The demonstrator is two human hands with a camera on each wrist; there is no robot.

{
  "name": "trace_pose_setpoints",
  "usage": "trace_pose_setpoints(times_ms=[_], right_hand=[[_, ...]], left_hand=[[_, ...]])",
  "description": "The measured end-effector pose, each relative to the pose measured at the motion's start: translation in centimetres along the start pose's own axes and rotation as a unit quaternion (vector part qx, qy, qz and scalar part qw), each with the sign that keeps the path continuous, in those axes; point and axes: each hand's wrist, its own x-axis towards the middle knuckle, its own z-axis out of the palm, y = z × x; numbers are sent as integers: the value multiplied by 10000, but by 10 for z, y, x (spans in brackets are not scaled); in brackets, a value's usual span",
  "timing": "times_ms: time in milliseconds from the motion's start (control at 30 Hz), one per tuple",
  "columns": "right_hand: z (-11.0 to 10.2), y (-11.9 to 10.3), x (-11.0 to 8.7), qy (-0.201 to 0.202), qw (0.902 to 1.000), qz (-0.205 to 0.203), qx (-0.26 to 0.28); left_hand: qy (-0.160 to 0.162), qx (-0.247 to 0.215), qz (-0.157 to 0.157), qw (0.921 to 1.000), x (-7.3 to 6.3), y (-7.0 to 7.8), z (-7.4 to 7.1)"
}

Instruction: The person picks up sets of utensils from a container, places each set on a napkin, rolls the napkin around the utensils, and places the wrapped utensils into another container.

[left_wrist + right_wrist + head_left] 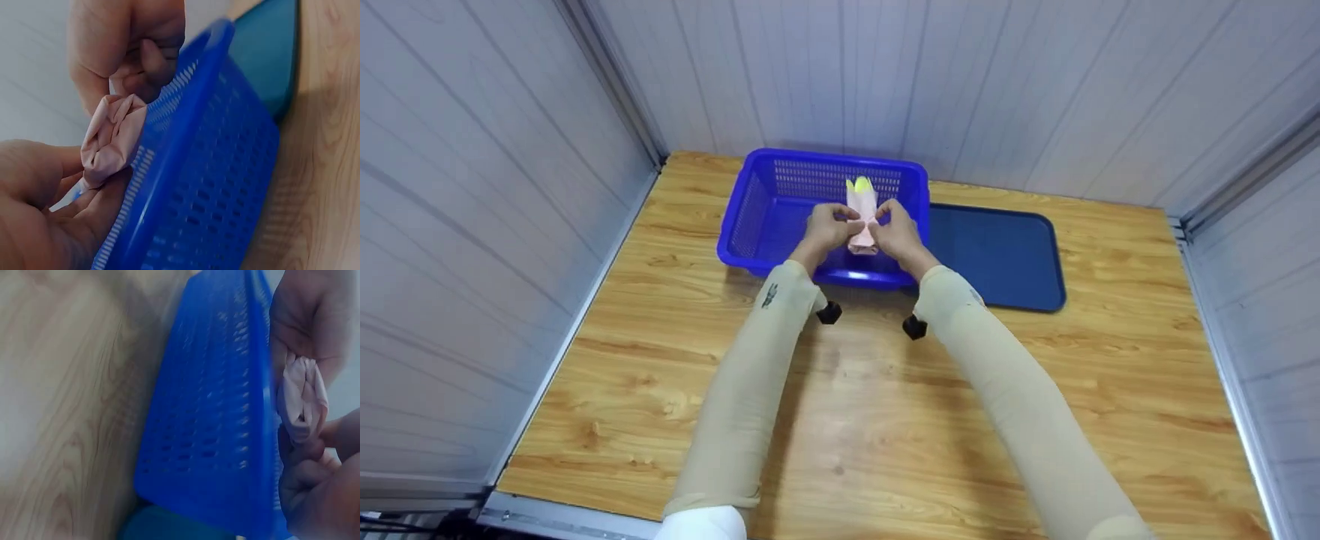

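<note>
Both hands hold a slim, soft pink bundle [862, 241] upright over the blue basket [840, 155]. Bright yellow tips show at its far end, while its near end is gathered in folds, seen close up as the pink bundle [115, 135] in the left wrist view. The left hand [827, 229] pinches the bundle's left side between thumb and fingers. From the other side the right hand [895, 234] pinches it at about the same height. Fingers hide part of the bundle's middle, and its exact kind I cannot tell.
A dark blue tray [997, 259] lies flat to the right of the basket, partly behind its wall. Basket and tray rest on a wood-grain table [847, 420]. Pale panel walls [840, 67] close off the back and both sides.
</note>
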Motion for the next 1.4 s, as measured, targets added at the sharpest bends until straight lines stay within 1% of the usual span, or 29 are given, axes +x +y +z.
trace_pose_setpoints(times_ms=[67,133,233,300,367,400,433,467,533,567,633,667,733,767,800,833,900,933,967,1000,1033,1067,1100,1167,1200,1233,1333,1367,1400], right_hand=[[2,8,5,-135,9998,136,-89],[7,16,7,-291,9992,260,-122],[16,30,8,-517,9971,480,-272],[22,38,7,-667,9946,630,-493],[27,44,6,-828,9901,785,-818],[29,46,6,-898,9876,852,-961],[31,48,5,-959,9852,926,-1076],[32,48,5,-1007,9828,985,-1191],[33,48,5,-1029,9802,1065,-1316],[33,47,5,-1003,9798,1080,-1351],[33,46,4,-906,9791,1063,-1476],[34,45,4,-838,9781,1024,-1606],[35,43,3,-706,9751,987,-1858],[36,42,3,-628,9733,974,-1981],[37,42,2,-556,9710,968,-2114],[37,41,2,-501,9687,971,-2229],[39,41,1,-439,9654,983,-2377],[39,41,1,-445,9641,981,-2427],[40,40,0,-488,9632,991,-2452],[40,40,1,-519,9629,978,-2462],[40,39,1,-550,9632,971,-2446],[39,39,1,-570,9638,964,-2420],[39,38,1,-585,9647,960,-2380],[39,38,1,-583,9671,941,-2288],[39,39,1,-545,9677,901,-2289],[40,39,0,-509,9673,881,-2323],[42,41,-2,-378,9616,824,-2592],[42,41,-2,-348,9586,800,-2710],[42,41,-2,-302,9558,791,-2815]], left_hand=[[-321,-209,-347,9987,8,-6,3],[-603,-408,-691,9949,12,-14,5],[-806,-264,-1033,9910,14,-29,7],[-851,91,-1217,9889,13,-39,9],[-834,940,-1096,9860,10,-46,11],[-828,1472,-940,9811,9,-48,13],[-826,2007,-734,9734,9,-50,15],[-809,2536,-498,9626,9,-50,17],[-716,3483,52,9346,9,-49,22],[-700,3800,299,9218,10,-48,25],[-711,4226,644,9012,12,-46,29],[-730,4373,763,8931,12,-46,31],[-802,4596,957,8793,12,-44,33],[-852,4640,1021,8758,11,-44,34],[-886,4621,1039,8763,10,-43,34],[-922,4542,1010,8803,9,-43,34],[-985,4498,1015,8819,7,-42,33],[-974,4434,991,8855,6,-42,33],[-945,4321,961,8917,5,-41,32],[-935,4271,970,8941,5,-41,31],[-936,4264,1032,8937,6,-41,31],[-945,4323,1129,8896,6,-41,31],[-917,4327,1169,8892,7,-41,31],[-869,4275,1166,8923,8,-43,31],[-869,4370,1199,8872,9,-44,31],[-873,4415,1193,8850,9,-45,31],[-918,4457,1039,8844,8,-46,33],[-941,4488,1041,8825,8,-46,34],[-979,4567,1068,8778,8,-46,35]])
